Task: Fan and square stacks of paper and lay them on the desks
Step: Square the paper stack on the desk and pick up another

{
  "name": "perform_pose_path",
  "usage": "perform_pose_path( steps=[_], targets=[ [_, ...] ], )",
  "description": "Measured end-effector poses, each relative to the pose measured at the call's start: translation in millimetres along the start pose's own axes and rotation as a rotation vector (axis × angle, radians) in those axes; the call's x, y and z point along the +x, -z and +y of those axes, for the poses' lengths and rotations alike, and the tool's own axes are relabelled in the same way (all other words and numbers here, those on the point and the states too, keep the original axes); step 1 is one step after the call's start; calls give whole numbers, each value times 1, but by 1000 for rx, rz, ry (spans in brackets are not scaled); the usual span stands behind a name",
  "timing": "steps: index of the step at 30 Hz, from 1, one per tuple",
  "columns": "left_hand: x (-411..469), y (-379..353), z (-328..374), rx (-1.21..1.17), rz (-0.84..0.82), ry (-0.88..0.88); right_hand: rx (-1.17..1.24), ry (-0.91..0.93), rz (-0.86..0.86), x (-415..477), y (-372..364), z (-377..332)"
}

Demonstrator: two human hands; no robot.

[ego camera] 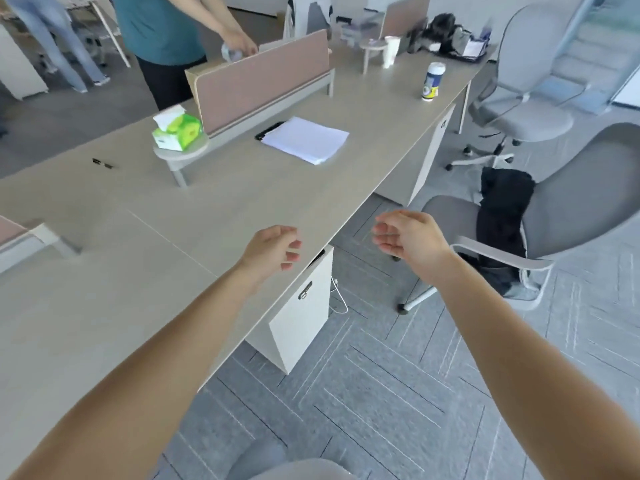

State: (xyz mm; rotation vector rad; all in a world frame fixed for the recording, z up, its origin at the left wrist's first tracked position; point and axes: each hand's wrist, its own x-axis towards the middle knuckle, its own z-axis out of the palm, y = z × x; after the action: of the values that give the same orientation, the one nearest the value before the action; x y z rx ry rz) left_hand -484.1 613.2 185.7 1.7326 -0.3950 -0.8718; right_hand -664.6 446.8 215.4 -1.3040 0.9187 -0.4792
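A squared stack of white paper point(304, 139) lies flat on the long beige desk point(242, 199), close to the pink divider panel. A black phone point(267, 129) pokes out from under its far left corner. My left hand point(273, 249) hovers over the desk's front edge with fingers loosely curled and nothing in it. Off the desk edge, my right hand point(407, 239) floats above the floor, also loosely curled and empty. Both hands are well short of the stack.
A green tissue box point(177, 130) sits on a small round riser. A wipes canister point(432, 81) and a white cup point(390, 51) stand farther right. A grey chair with a black garment point(502, 216) is on my right. A person in a teal shirt point(162, 26) stands behind the divider point(263, 81).
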Motion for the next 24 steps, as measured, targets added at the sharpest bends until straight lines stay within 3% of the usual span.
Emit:
perform_pose_path(
  steps=[11,24],
  targets=[
    [192,-50,61,-200,6,70,-59,15,46,176,44,-52],
    [409,-37,120,-431,151,205,-241,-23,-42,423,14,-132]
  ],
)
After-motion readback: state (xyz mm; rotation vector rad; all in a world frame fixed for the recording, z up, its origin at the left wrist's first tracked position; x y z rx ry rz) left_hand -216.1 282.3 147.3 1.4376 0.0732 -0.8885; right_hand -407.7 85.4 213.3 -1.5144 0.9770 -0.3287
